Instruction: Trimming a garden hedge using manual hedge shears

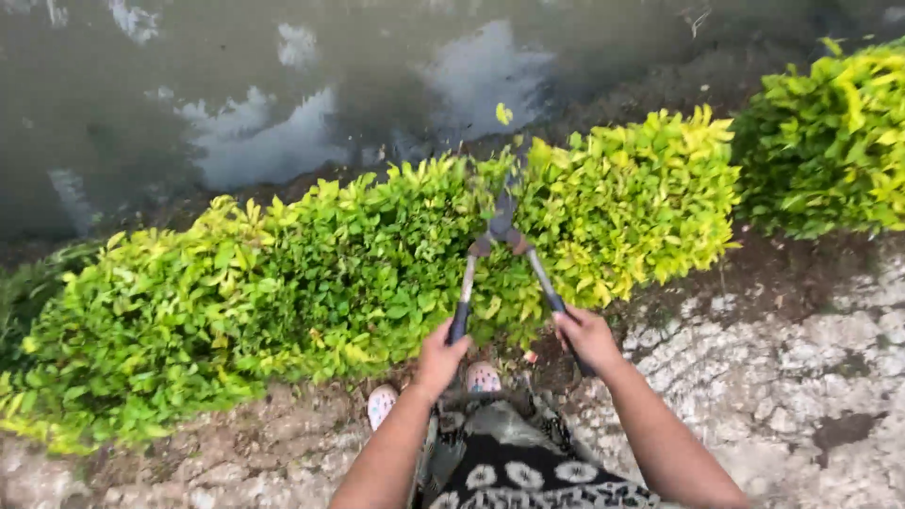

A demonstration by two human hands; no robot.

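Note:
My left hand (439, 358) grips the left handle of a pair of long-handled hedge shears (503, 234). My right hand (586, 337) holds the right handle. The handles are spread apart in a V, and the dark blades reach up into the top of a low, yellow-green hedge (311, 283). A single loose leaf (503, 114) hangs in the air above the blades. The blade tips are partly hidden among the leaves.
Still, dark water (283, 85) reflecting clouds lies just beyond the hedge. A second bush (830, 141) stands at the right. Cracked pale stone ground (792, 377) and bare soil are underfoot. My feet in light shoes (483, 377) stand close to the hedge.

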